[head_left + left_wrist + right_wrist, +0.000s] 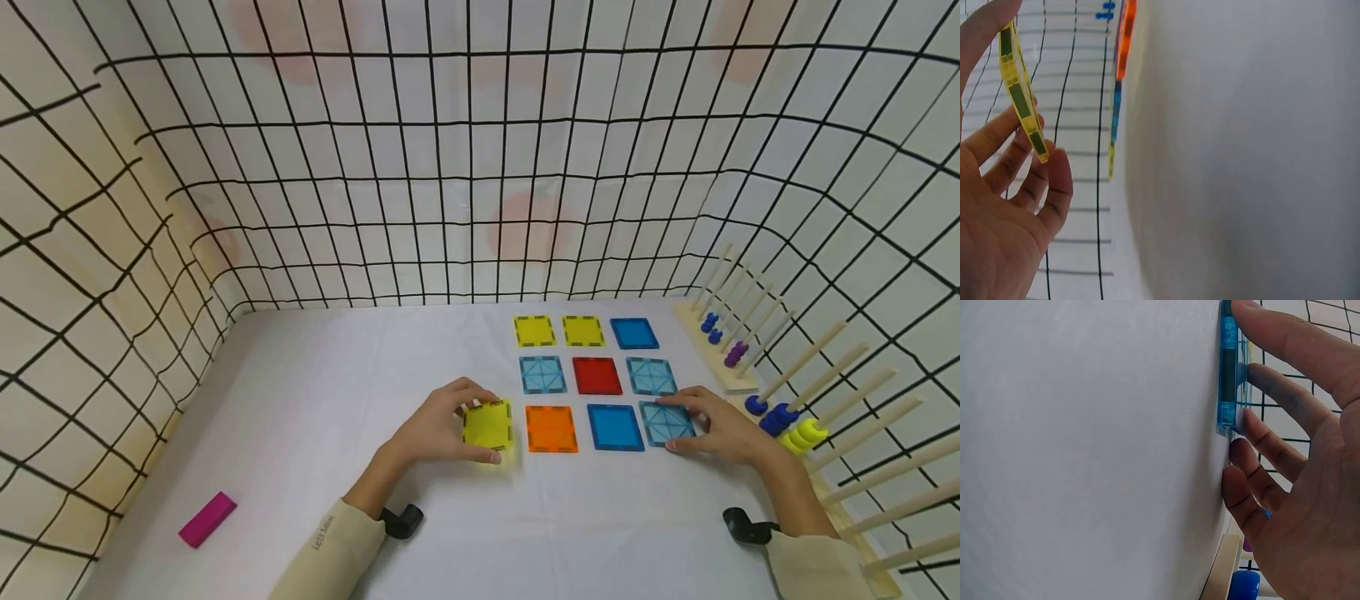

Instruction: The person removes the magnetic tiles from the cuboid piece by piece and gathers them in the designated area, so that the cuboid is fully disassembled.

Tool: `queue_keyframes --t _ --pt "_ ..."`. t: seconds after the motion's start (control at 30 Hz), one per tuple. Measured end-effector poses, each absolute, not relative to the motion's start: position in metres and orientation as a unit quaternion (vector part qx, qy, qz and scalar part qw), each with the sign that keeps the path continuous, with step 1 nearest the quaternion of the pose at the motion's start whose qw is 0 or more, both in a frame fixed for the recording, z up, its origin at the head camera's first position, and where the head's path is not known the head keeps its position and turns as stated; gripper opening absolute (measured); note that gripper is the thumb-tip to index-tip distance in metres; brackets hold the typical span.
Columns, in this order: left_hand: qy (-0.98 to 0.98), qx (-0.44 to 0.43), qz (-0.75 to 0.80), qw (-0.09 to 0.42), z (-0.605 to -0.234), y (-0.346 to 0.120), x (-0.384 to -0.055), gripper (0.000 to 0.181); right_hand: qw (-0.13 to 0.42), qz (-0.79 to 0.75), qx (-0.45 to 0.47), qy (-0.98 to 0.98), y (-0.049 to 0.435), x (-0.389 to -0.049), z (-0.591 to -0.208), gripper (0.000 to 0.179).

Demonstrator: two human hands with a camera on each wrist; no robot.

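Between thumb and fingertips, my left hand [442, 425] holds a yellow square magnetic tile [487, 425] by its edges. In the left wrist view that yellow tile [1021, 100] is seen edge-on, raised off the white table. My right hand [720, 425] grips a light blue square tile [667, 423] at the near right corner of a tile grid, thumb on the near edge and fingers on the far one. The right wrist view shows this light blue tile [1229, 375] lying flat at the tabletop. Left of it are a blue tile [615, 427] and an orange tile [551, 429].
Farther back lie a red tile [597, 376], more light blue tiles [542, 375], yellow tiles [534, 331] and another blue tile [633, 333]. Wooden peg racks [738, 379] with coloured beads line the right side. A magenta block [207, 519] lies at left. Black wire mesh [468, 179] encloses the table.
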State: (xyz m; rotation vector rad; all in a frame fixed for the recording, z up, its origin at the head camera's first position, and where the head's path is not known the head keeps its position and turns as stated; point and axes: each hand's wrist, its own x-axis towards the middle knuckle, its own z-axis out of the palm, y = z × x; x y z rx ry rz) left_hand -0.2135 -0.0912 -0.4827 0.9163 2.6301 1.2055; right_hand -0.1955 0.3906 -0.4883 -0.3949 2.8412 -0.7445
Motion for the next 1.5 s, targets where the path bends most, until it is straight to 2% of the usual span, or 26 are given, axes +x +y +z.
queue_keyframes --t 0.73,1.5 --pt "0.895 0.351 0.258 0.092 -0.481 -0.002 -0.165 0.083 0.097 -0.253 -0.137 0.953 0.385 -0.198 -0.480 0.071" --pt "0.919 0.340 0.185 0.069 -0.494 0.012 -0.153 0.086 0.100 -0.263 -0.135 0.950 0.391 -0.198 -0.492 0.070"
